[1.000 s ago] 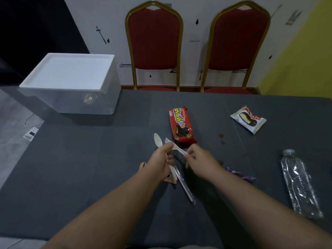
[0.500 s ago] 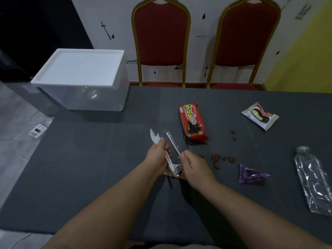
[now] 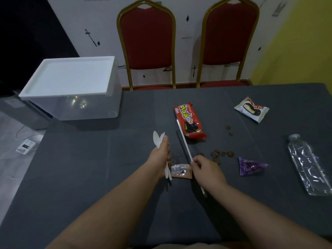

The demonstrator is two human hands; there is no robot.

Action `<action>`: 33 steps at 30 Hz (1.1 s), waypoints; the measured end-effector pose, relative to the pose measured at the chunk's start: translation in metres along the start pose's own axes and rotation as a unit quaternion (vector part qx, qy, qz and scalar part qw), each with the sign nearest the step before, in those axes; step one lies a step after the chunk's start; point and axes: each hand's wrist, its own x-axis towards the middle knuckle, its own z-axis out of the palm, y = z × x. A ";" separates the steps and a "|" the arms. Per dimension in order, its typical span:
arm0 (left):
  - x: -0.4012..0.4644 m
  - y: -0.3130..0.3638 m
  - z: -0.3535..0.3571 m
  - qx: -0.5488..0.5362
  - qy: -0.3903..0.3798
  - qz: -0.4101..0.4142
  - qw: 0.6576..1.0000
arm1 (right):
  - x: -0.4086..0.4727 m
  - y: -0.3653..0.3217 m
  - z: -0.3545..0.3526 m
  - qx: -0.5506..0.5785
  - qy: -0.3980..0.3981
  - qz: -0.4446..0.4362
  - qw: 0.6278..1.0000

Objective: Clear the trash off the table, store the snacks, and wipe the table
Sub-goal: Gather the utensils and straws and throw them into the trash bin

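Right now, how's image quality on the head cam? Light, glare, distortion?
Head view: dim overall, dark tablecloth underexposed; glare spots on the clear storage box and highlights on the water bottle; wide-angle bending at the edges, chairs lean outward; straw in the right hand looks slightly soft; spoon and fork in the left hand read clearly.

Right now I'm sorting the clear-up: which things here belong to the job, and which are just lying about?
Job:
spoon and fork in left hand
straw in right hand
red snack pack
choco pie
crumbs
purple wrapper
bottle
storage box

Lying about:
chairs
floor device
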 end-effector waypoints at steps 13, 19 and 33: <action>-0.007 -0.016 0.080 0.089 -0.079 0.043 0.992 | -0.033 0.000 -0.025 0.291 0.042 0.091 0.952; -0.022 -0.025 0.140 0.051 -0.111 0.034 0.992 | -0.037 0.043 -0.066 0.245 0.071 0.041 0.966; -0.041 -0.066 0.273 0.076 -0.109 0.011 0.991 | 0.004 0.227 -0.187 -0.081 0.168 0.179 0.966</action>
